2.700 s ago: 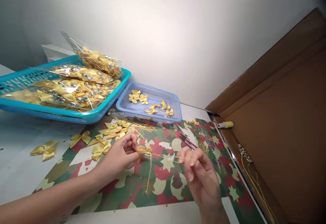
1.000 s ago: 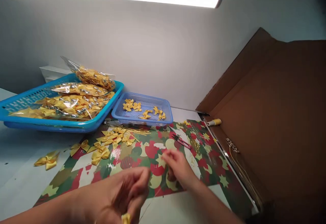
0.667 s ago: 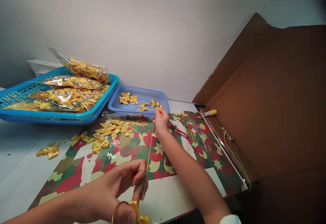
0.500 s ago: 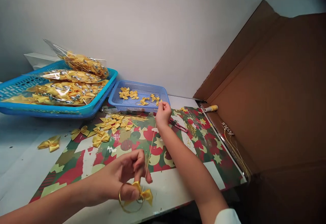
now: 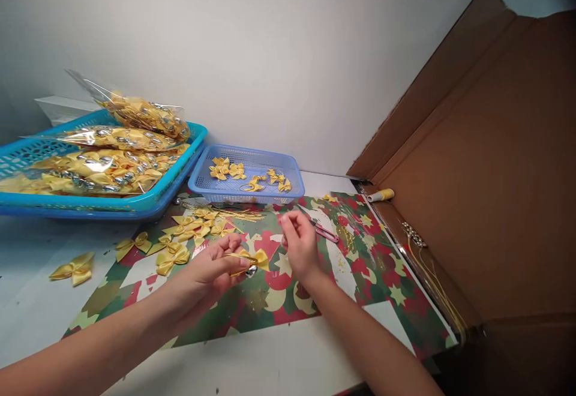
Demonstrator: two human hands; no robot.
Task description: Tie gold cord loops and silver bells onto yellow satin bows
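My left hand [image 5: 211, 273] is closed around a yellow ribbon bow [image 5: 260, 259] with a small silver bead under its knot, pinched between thumb and fingers. Just to the right, my right hand [image 5: 301, 246] is raised over the patterned sheet with thumb and fingertips pinched together. A thin gold thread ran from the bow to that pinch a moment ago; now it hardly shows against the pattern. Loose yellow bows [image 5: 173, 257] lie in a group beyond my left hand, beside a bundle of gold-coloured sticks or cords [image 5: 240, 214].
A blue basket [image 5: 157, 195] holds clear bags of finished bows at left. Behind my hands, a smaller blue basket [image 5: 252, 195] contains several bows. Small pink-handled snips [image 5: 326, 233] lie right of my right hand. A cardboard box wall [image 5: 472, 144] rises at right, near a thread spool [image 5: 381, 195].
My right hand has come down and back from the small basket. My left hand has lifted forward with the bow, so the hands are closer together. The view has shifted slightly.
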